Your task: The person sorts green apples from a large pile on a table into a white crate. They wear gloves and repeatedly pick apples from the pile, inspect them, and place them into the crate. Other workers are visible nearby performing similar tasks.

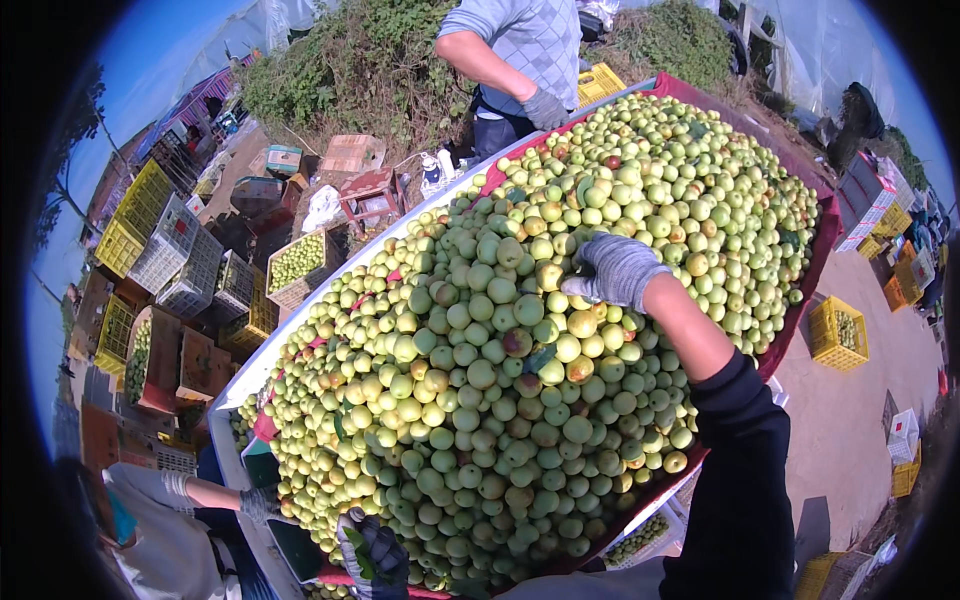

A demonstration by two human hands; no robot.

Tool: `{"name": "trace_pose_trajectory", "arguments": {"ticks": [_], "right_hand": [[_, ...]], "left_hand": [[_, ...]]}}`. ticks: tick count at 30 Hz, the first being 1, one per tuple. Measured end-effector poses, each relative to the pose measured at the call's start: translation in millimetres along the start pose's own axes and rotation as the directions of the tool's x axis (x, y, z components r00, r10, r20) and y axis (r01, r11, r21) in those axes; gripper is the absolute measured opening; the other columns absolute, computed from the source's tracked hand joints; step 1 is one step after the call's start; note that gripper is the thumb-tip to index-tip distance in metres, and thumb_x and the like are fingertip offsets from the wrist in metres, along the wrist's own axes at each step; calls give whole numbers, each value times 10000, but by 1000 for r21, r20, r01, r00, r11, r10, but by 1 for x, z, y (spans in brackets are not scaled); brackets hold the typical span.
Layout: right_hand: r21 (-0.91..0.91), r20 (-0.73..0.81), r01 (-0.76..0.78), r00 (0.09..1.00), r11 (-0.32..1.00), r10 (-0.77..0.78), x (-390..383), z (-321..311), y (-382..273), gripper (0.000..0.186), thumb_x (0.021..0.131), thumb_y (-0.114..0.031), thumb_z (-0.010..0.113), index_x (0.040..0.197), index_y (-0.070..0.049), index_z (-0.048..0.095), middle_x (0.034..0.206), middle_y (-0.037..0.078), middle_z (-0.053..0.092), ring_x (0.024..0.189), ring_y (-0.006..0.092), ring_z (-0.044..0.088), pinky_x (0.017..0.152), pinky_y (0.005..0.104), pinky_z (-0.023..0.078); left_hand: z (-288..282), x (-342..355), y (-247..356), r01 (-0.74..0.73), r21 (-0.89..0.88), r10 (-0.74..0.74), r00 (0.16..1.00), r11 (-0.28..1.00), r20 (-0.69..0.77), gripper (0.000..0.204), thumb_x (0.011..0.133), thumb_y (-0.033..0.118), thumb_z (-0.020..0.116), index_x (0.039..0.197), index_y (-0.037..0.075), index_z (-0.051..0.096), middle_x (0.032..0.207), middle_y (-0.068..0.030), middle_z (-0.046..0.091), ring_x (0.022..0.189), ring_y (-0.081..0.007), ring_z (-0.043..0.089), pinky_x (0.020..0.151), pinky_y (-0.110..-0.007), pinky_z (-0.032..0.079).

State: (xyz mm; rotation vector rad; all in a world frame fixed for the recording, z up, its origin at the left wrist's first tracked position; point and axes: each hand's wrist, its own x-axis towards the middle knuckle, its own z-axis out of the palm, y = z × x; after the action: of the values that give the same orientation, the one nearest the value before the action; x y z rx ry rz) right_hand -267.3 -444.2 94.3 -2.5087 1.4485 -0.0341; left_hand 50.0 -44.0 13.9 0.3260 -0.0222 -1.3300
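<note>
A heap of small round green-yellow fruit (470, 420), some blushed red, fills a long bin lined with red cloth (800, 330). My right hand (615, 270), in a grey knit glove, rests at the upper middle of the heap, fingers apart and curved against the fruit, with none clearly in its grip. My left hand (375, 555), in a darker grey glove at the bottom edge of the heap, is closed on green leaves (358, 550). A few loose leaves (540, 360) lie among the fruit.
A gloved co-worker (510, 70) stands beyond the bin; another (150, 525) works at lower left, a hand at the bin's edge. Stacked crates (175, 250) and fruit-filled boxes (300, 260) stand left. Yellow crates (838, 330) and white crates (900, 435) sit on the ground at right.
</note>
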Motion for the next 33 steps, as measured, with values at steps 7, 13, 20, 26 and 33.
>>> {"name": "trace_pose_trajectory", "arguments": {"ticks": [7,13,20,26,33], "right_hand": [[-252,144,24,990,967,13,8,-11,-23,400,763,-450,687,900,-77,726,811,115,692,779,316,660,719,416,521],[424,-450,276,891,863,-64,-62,6,-63,312,827,-336,690,915,-37,680,834,131,681,805,298,655,716,386,518],[-118,-128,771,613,626,-779,-135,89,-218,309,853,-339,617,1030,-88,653,922,72,593,854,240,614,647,382,525],[173,-318,803,593,570,-740,-98,73,-247,359,900,-398,567,1080,-95,641,981,97,622,933,262,627,750,401,532],[-352,-112,113,980,929,-162,230,45,-176,332,797,-171,584,1094,-50,667,1090,198,657,1022,335,631,886,390,505]], "left_hand": [[9,-11,1,-76,89,85,992,993,-98,243,997,322,486,1022,81,495,622,60,344,410,-29,221,312,-171,203],[16,4,-22,-21,232,11,999,972,45,440,1013,395,416,1332,96,454,1144,-134,623,468,-13,278,365,-144,248],[25,43,-79,129,291,-148,988,948,45,634,960,542,439,1428,126,341,1138,-129,615,684,-128,590,518,-235,488],[3,26,-46,36,244,41,952,969,-302,267,942,393,572,970,128,554,818,19,545,719,-118,528,643,-284,447],[-32,-46,10,-136,173,174,959,976,-225,499,940,557,481,616,206,337,528,75,275,375,-86,246,337,-225,225]]}}
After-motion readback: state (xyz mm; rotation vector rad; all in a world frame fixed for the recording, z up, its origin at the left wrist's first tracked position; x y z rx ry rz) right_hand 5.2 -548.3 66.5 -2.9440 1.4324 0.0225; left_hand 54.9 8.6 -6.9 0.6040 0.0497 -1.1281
